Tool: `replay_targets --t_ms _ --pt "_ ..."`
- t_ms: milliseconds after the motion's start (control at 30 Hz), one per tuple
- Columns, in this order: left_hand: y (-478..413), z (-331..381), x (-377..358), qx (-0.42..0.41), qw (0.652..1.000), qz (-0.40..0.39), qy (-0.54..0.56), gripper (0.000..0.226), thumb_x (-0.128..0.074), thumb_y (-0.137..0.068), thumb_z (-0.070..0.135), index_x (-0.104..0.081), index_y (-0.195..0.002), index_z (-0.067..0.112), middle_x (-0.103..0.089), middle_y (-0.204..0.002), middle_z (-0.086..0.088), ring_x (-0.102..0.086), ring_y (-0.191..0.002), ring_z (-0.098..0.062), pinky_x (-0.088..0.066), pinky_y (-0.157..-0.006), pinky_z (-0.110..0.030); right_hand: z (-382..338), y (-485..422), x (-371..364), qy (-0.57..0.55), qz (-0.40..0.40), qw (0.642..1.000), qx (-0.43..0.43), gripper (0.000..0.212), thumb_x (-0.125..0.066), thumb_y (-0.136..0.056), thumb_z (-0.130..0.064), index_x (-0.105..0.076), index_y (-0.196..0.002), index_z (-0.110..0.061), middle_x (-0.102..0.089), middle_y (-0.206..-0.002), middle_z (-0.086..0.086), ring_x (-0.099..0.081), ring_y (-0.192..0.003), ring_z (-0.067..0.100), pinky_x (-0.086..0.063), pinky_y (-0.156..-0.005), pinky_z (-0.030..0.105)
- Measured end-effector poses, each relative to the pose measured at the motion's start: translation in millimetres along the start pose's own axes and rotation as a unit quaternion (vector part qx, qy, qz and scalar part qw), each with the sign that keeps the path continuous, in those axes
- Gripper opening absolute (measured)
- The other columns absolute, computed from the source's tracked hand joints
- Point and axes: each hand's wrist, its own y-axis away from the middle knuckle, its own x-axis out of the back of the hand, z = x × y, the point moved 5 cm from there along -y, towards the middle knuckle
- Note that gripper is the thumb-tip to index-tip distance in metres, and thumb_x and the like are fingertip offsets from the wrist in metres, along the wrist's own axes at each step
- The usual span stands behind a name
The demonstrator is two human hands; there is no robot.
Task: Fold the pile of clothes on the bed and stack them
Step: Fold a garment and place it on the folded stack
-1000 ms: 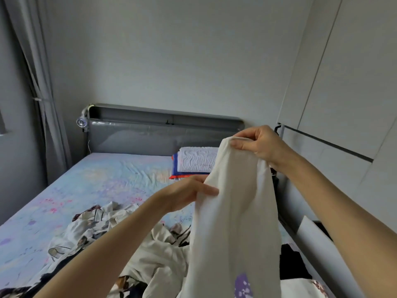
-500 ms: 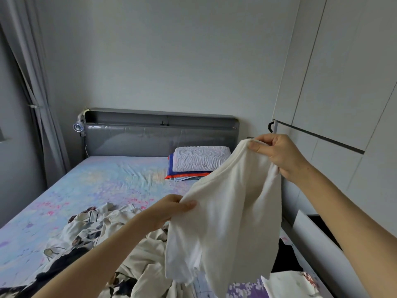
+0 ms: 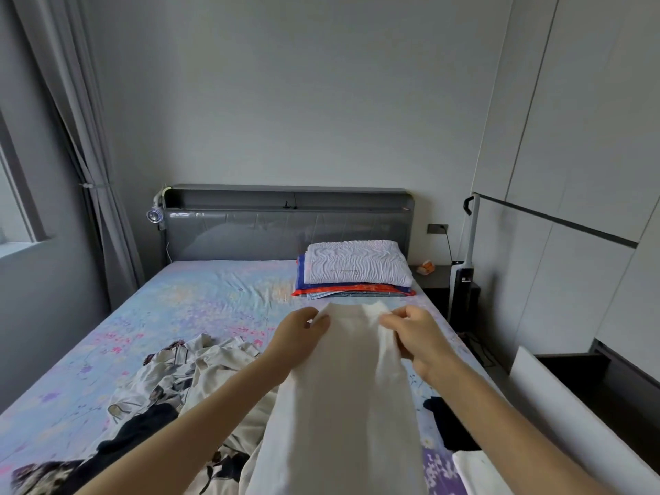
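Observation:
A white garment (image 3: pixel 343 398) hangs in front of me over the bed, held up by its top edge. My left hand (image 3: pixel 298 334) pinches its upper left corner and my right hand (image 3: pixel 416 335) grips its upper right corner. The unfolded pile (image 3: pixel 185 380) of cream, patterned and black clothes lies on the bed at lower left, partly hidden by my left forearm. A black garment (image 3: pixel 446 423) lies on the bed to the right, and a white piece (image 3: pixel 478 473) shows at the bottom right edge.
The bed (image 3: pixel 200 301) has a pale blue floral sheet and a grey headboard (image 3: pixel 285 226). A white pillow on folded blankets (image 3: pixel 357 269) sits at the head. Wardrobe doors (image 3: pixel 578 209) stand to the right, a curtain (image 3: pixel 89 173) to the left, a nightstand (image 3: pixel 434 275) beside the bed.
Both hands have come down and closer together, lowering the white garment from in front of the wardrobe to just above the bed. The left hand moved up to the garment's top edge.

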Motion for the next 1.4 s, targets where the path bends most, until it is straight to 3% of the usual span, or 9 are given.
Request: replay_targets --t_ms 500,700,867,967,1033,1100,1167,1267,1400 --pt "34.7 -14.4 31.1 -0.020 1.000 -0.005 0.015 0.042 -0.045 -0.099 0.023 -0.041 -0.057 0.019 -0.041 -0.058 0.005 -0.038 -0.058 -0.010 -0.029 -0.058 -0.027 0.0 52.3 -99.3 -0.107 -0.110 0.987 0.047 0.017 -0.062 -0.089 -0.006 -0.063 -0.099 0.007 -0.062 -0.081 0.018 -0.063 -0.074 0.023 -0.055 -0.072 0.037" --pt "39.5 -21.3 40.3 0.027 0.998 -0.020 0.056 0.049 -0.054 -0.087 0.057 -0.067 -0.087 0.009 -0.068 -0.085 -0.006 -0.062 -0.083 -0.018 -0.046 -0.079 -0.032 -11.9 59.5 -116.6 -0.079 -0.213 0.972 0.066 0.025 -0.050 -0.082 0.010 -0.067 -0.097 -0.001 -0.070 -0.085 0.017 -0.069 -0.085 0.029 -0.057 -0.075 0.034" --pt "41.8 -27.7 45.0 0.057 0.985 -0.074 0.148 0.026 -0.074 -0.067 0.016 -0.067 -0.088 0.001 -0.064 -0.083 -0.011 -0.060 -0.081 -0.023 -0.051 -0.076 -0.037 -7.4 66.2 -115.1 -0.178 -0.317 0.931 -0.026 0.051 -0.038 -0.075 0.027 -0.057 -0.115 0.003 -0.067 -0.108 0.021 -0.068 -0.097 0.030 -0.058 -0.077 0.033" --pt "44.7 -31.9 49.5 0.045 0.978 -0.137 0.151 0.024 -0.069 -0.066 0.017 -0.062 -0.086 0.005 -0.058 -0.082 -0.011 -0.055 -0.080 -0.023 -0.044 -0.068 -0.030 -18.8 61.8 -92.2 0.010 -0.185 0.975 0.126 0.037 -0.062 -0.079 0.014 -0.063 -0.110 -0.006 -0.068 -0.107 0.013 -0.068 -0.092 0.020 -0.057 -0.083 0.036" --pt "46.4 -27.6 53.6 0.019 0.980 -0.152 0.124 0.019 -0.065 -0.066 0.020 -0.063 -0.080 0.008 -0.060 -0.079 -0.008 -0.057 -0.079 -0.022 -0.044 -0.073 -0.030 -38.5 60.1 -83.1 0.259 -0.097 0.918 0.286 0.057 -0.080 -0.074 -0.014 -0.054 -0.123 -0.025 -0.057 -0.117 -0.012 -0.055 -0.103 0.005 -0.048 -0.097 0.029" --pt "48.5 -15.6 54.7 -0.014 0.976 -0.189 0.107 0.013 -0.066 -0.072 0.017 -0.061 -0.079 0.007 -0.058 -0.075 -0.006 -0.056 -0.074 -0.018 -0.043 -0.071 -0.026 -46.1 55.6 -93.5 0.410 -0.166 0.838 0.321 0.083 -0.083 -0.068 -0.037 -0.041 -0.138 -0.031 -0.039 -0.130 -0.019 -0.034 -0.123 0.001 -0.024 -0.112 0.032" --pt "51.9 1.2 55.5 -0.047 0.969 -0.223 0.094 0.004 -0.066 -0.081 0.007 -0.062 -0.080 0.008 -0.057 -0.071 0.001 -0.053 -0.067 -0.010 -0.040 -0.064 -0.018 -48.4 51.0 -103.3 0.427 -0.251 0.815 0.301 0.068 -0.083 -0.067 -0.041 -0.054 -0.127 -0.029 -0.049 -0.130 -0.017 -0.039 -0.127 0.005 -0.015 -0.116 0.041" --pt "48.0 9.1 65.5 -0.078 0.969 -0.203 0.118 0.005 -0.067 -0.084 0.011 -0.065 -0.081 0.014 -0.063 -0.074 0.004 -0.058 -0.071 -0.006 -0.043 -0.068 -0.017 -55.6 50.8 -103.7 0.274 -0.319 0.872 0.251 0.020 -0.082 -0.073 -0.024 -0.068 -0.087 -0.022 -0.064 -0.080 -0.013 -0.059 -0.078 0.004 -0.051 -0.080 0.033" --pt "48.1 -21.3 71.0 -0.052 0.959 -0.227 0.164 0.039 -0.062 -0.080 0.041 -0.063 -0.095 0.006 -0.060 -0.089 -0.006 -0.055 -0.084 -0.018 -0.042 -0.071 -0.024 -64.4 49.8 -88.3 0.103 -0.320 0.914 0.229 0.019 -0.074 -0.075 -0.018 -0.064 -0.062 -0.030 -0.056 -0.062 -0.014 -0.055 -0.063 0.000 -0.044 -0.059 0.015"
